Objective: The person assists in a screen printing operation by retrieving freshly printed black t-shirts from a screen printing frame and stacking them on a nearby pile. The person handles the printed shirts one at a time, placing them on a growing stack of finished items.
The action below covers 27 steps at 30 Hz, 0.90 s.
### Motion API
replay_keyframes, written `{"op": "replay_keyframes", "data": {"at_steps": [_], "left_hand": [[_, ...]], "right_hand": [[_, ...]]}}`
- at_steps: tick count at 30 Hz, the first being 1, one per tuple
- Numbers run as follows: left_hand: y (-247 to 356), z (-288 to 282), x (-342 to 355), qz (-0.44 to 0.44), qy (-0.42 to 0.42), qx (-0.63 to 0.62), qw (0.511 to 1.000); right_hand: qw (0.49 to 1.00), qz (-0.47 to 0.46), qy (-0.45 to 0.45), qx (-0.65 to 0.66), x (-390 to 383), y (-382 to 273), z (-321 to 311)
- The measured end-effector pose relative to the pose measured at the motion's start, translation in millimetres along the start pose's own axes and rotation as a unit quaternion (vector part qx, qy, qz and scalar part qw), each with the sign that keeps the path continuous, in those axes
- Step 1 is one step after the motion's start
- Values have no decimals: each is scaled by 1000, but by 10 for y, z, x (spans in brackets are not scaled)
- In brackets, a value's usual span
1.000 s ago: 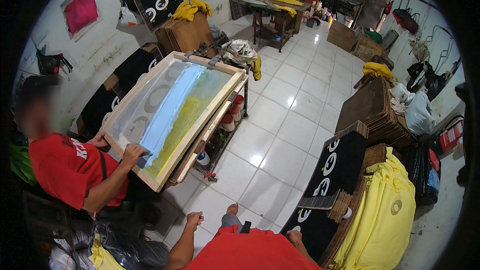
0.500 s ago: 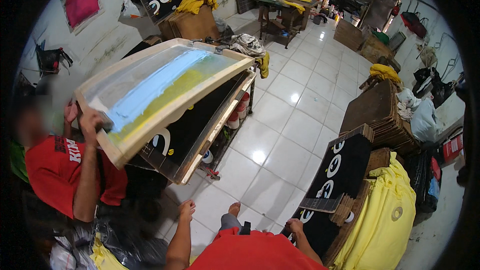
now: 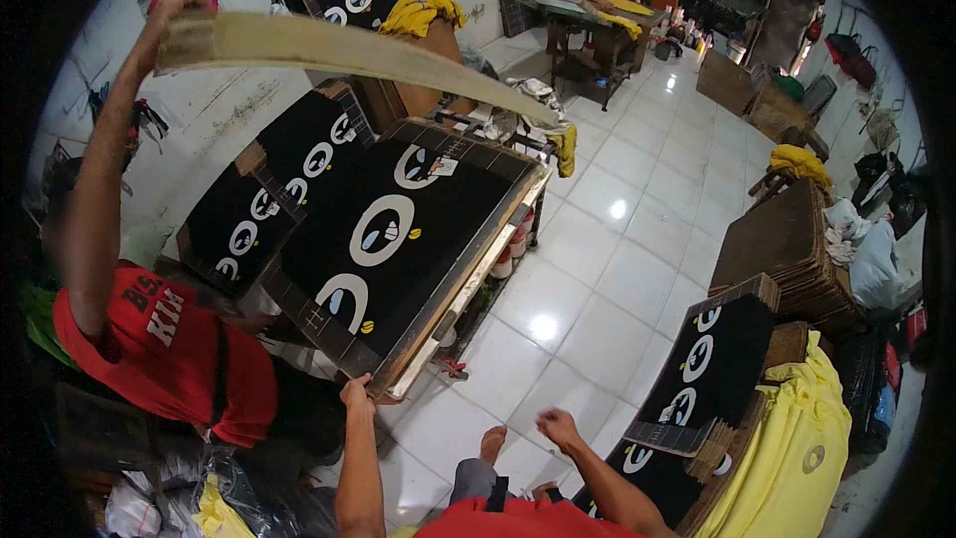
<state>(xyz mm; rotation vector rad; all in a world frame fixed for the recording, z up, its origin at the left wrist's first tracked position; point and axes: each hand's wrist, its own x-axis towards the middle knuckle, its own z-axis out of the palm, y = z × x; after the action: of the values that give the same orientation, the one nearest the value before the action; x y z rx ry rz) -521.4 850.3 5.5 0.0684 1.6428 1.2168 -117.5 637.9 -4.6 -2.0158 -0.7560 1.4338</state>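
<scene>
The black printed fabric panel (image 3: 428, 259) lies face up on the printing board (image 3: 344, 354), showing white ring shapes with pale blue and yellow details. The left hand (image 3: 356, 392) is at the near corner of this board, its fingertips touching the edge; the panel lies just beyond the grip, on the board's upper face. Whether those fingers close fully around the corner cannot be told. The right hand (image 3: 560, 426) is well apart from the board, above the tiled floor (image 3: 588, 359). Its fingers are curled into a narrow, slightly blurred grip; whether anything is inside cannot be told.

The left forearm extends almost straight forward from the lower edge. The right forearm slants forward and inward, the hand raised in front of the body.

A co-worker's hand (image 3: 187, 0) holds one end of the wooden screen frame (image 3: 329, 52), seen nearly edge-on above the board.

Compared with half a second ago, the frame is raised higher and the panel is fully exposed. The left hand, then over the floor, has reached the board corner. The right hand has moved forward from beside the body.
</scene>
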Motion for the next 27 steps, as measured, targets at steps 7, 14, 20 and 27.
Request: {"op": "replay_keyframes", "data": {"at_steps": [7,14,20,27], "left_hand": [[398,65,-897,32,-97,10,995],[656,82,-1382,47,-142,113,982],[1011,-468,-1517,223,-33,159,961],[1176,-303,-1901,315,-210,205,903]], "right_hand": [[811,-46,-262,522,1427,-2352,1138],[752,-80,-261,600,1692,-2744,1156],[741,-140,-261,603,529,-2167,453],[740,-157,-103,646,-1393,-1057,-317]]}}
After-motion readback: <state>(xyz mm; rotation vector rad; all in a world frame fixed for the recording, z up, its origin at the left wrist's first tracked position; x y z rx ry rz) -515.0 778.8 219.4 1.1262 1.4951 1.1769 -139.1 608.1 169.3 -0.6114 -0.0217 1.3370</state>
